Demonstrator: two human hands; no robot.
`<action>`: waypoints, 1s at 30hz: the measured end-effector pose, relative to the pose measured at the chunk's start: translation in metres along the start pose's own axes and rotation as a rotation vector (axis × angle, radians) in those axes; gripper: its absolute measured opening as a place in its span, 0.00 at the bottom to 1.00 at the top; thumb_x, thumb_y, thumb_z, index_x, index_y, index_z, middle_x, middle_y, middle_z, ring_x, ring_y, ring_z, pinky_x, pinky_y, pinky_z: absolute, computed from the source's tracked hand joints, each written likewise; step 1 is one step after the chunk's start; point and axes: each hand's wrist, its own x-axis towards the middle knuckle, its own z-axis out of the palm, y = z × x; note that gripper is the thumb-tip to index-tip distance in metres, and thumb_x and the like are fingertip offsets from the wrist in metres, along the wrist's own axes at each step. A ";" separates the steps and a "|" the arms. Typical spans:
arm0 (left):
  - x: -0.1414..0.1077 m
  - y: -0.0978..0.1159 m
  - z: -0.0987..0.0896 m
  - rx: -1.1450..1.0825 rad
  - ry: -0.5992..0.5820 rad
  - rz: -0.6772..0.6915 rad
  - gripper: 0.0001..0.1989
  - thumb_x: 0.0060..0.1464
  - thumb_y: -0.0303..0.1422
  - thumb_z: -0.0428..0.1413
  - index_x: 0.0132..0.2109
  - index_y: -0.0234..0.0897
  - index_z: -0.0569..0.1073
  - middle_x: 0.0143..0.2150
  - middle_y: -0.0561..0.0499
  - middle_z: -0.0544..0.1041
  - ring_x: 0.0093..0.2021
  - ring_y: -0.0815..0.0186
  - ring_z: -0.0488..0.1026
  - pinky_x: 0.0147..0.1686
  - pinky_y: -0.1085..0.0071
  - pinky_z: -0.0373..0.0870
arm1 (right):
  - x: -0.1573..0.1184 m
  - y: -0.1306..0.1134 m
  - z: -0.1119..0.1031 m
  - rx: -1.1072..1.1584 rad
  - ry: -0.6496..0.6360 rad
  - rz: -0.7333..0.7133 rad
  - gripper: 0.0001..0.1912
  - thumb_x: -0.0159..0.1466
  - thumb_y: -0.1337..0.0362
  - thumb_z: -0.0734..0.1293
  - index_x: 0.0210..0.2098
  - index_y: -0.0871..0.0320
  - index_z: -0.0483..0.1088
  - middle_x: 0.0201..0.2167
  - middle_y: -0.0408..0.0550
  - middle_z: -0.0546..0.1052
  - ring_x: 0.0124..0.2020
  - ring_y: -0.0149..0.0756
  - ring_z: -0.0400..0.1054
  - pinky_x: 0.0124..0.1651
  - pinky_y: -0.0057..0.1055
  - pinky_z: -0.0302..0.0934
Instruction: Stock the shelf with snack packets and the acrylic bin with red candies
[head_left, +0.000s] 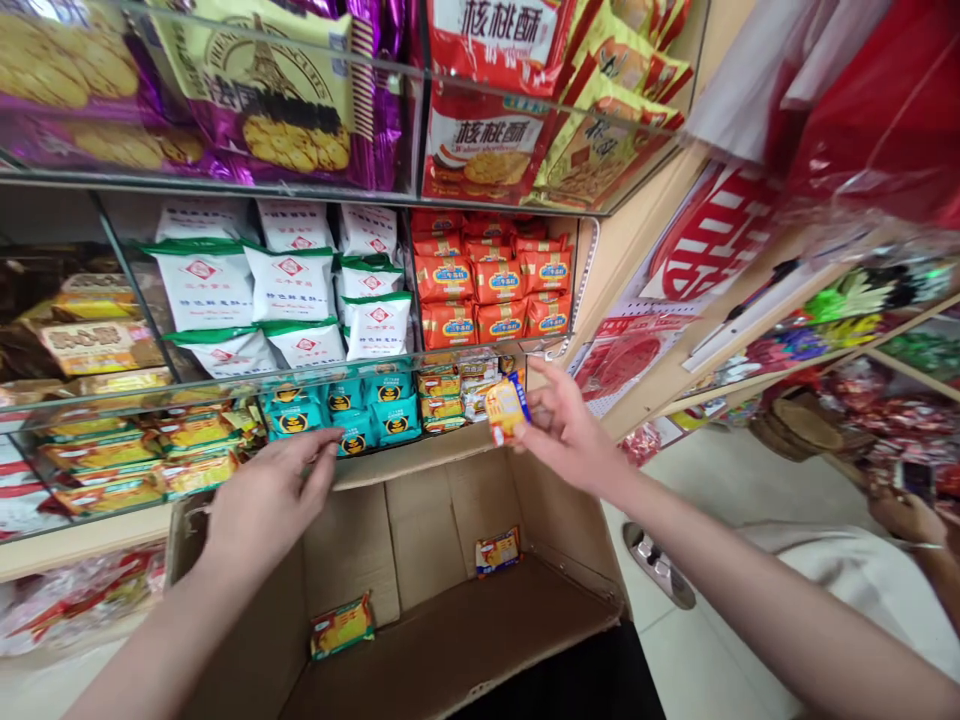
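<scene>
While the right hand pinches a small yellow-and-blue plastic packet by its edge near the brown cardboard box, the left hand bends its fingers at the glossy teal packets, grip unclear; a slack pinch could drop the yellow-and-blue one, a knuckle topple the teal stack

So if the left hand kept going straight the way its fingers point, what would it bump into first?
Probably the teal packet right by the fingertips of the left hand. It may already be touching it; one picture can't show the depth for sure.
</scene>
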 end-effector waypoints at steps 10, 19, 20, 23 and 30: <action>-0.049 0.046 0.021 -0.401 -0.324 0.477 0.17 0.56 0.31 0.45 0.53 0.44 0.60 0.42 0.50 0.73 0.42 0.67 0.71 0.40 0.72 0.69 | -0.022 -0.025 0.045 0.046 -0.245 -0.160 0.27 0.58 0.67 0.62 0.55 0.54 0.50 0.43 0.48 0.67 0.40 0.30 0.63 0.42 0.29 0.61; -0.004 0.025 0.000 -0.176 -0.028 0.472 0.14 0.53 0.37 0.47 0.45 0.40 0.70 0.43 0.48 0.74 0.45 0.64 0.70 0.46 0.70 0.65 | -0.005 -0.002 -0.034 -0.399 0.194 -0.161 0.19 0.62 0.66 0.55 0.54 0.55 0.58 0.49 0.50 0.66 0.48 0.34 0.61 0.49 0.34 0.56; 0.005 0.017 -0.003 -0.147 -0.041 0.402 0.15 0.53 0.39 0.46 0.44 0.40 0.71 0.42 0.48 0.75 0.43 0.63 0.71 0.45 0.70 0.65 | -0.001 0.008 -0.042 -0.407 0.242 -0.137 0.19 0.62 0.65 0.55 0.53 0.55 0.59 0.49 0.50 0.67 0.46 0.34 0.62 0.48 0.33 0.57; 0.027 -0.002 -0.007 -0.062 -0.165 0.189 0.19 0.51 0.43 0.44 0.42 0.39 0.72 0.42 0.49 0.76 0.41 0.62 0.72 0.41 0.72 0.67 | 0.011 0.032 -0.059 -0.479 0.242 -0.057 0.14 0.60 0.66 0.57 0.46 0.58 0.65 0.41 0.49 0.72 0.38 0.33 0.66 0.40 0.30 0.60; 0.030 -0.007 -0.003 0.118 -0.339 0.010 0.23 0.54 0.44 0.37 0.49 0.43 0.68 0.45 0.48 0.75 0.42 0.57 0.72 0.40 0.66 0.67 | 0.052 0.049 -0.049 -0.948 0.099 0.152 0.06 0.57 0.66 0.61 0.32 0.60 0.69 0.30 0.47 0.74 0.31 0.34 0.68 0.35 0.27 0.57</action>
